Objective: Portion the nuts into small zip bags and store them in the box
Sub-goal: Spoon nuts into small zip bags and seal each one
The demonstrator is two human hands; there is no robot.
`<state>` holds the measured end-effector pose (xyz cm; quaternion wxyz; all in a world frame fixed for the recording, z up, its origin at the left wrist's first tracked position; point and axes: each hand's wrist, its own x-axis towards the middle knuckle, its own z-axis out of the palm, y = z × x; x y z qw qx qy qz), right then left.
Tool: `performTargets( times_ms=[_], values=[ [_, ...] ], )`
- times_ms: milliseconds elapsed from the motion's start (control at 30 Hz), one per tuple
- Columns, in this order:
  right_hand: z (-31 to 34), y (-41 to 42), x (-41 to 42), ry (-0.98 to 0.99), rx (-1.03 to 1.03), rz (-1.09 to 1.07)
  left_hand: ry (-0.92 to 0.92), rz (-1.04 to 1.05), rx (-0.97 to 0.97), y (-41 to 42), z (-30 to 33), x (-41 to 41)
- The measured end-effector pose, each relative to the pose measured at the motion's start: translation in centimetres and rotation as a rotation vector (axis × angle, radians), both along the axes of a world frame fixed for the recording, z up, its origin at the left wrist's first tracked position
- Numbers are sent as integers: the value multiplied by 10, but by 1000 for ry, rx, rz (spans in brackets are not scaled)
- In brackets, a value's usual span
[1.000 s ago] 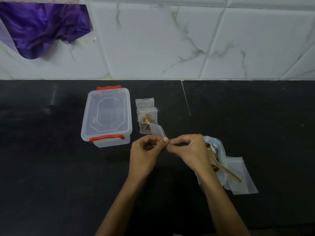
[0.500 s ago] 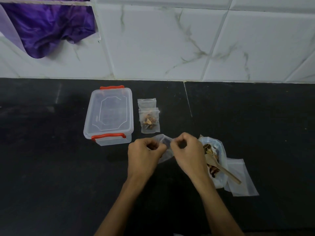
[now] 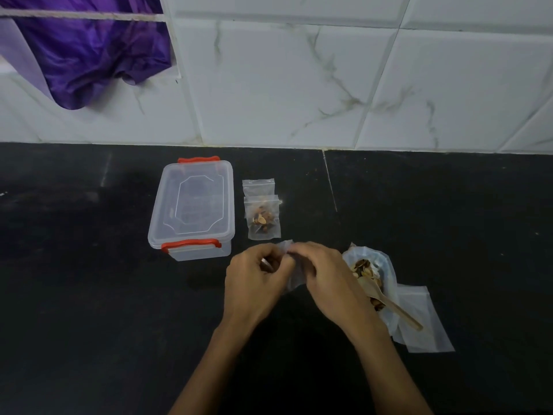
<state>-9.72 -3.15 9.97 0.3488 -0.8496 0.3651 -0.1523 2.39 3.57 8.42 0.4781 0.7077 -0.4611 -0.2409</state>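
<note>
Clear plastic shows between the two hands: a small empty zip bag (image 3: 291, 274) is pinched from both sides, the left hand (image 3: 257, 283) curled round its left edge and the right hand (image 3: 326, 280) curled round its right edge, knuckles nearly touching. Only the bag's crumpled top above the fingers and a strip below them can be seen; whether its mouth is open or sealed cannot be told.

Just beyond the hands, toward the back edge of the counter (image 3: 89, 295), lies a filled zip bag (image 3: 263, 218) with nuts inside, overlapping another zip bag (image 3: 258, 187) behind it whose contents are hard to make out. Left of these stands the box (image 3: 193, 209), clear with red latches, its lid on.

Right of the right hand sits a large open bag of nuts (image 3: 369, 274) with a wooden spoon (image 3: 389, 301) resting in it, handle pointing toward the counter's front right. Under its right side lie flat empty bags (image 3: 425, 322), partly hidden by it.
</note>
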Motion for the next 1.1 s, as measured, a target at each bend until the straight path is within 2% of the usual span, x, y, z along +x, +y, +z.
performTargets(
  times_ms=[133,233,367,433,533,633,767,867,1000,1100],
  values=[
    [4,-4,-8,-32,84,22,31,-167,30,3,3,9],
    [7,-5,-11,-22,203,2,-85,-346,251,3,8,17],
    [7,-1,-13,-21,298,13,-86,-466,211,6,2,19],
    [9,-1,-15,-15,341,25,-115,-497,267,8,-1,18],
    [11,-1,-19,-2,354,39,-125,-495,252,5,-1,16],
    [12,-2,-21,1,315,16,-25,-470,186,4,-1,14],
    [15,-3,-24,-131,283,-88,93,-400,115,5,0,11],
    [19,-6,-32,-139,239,-170,115,-300,98,4,-3,9],
    [27,-16,-66,0,242,-265,148,-224,33,2,-10,6],
    [38,-21,-105,296,324,-346,171,-202,7,-1,-12,2]
  ],
)
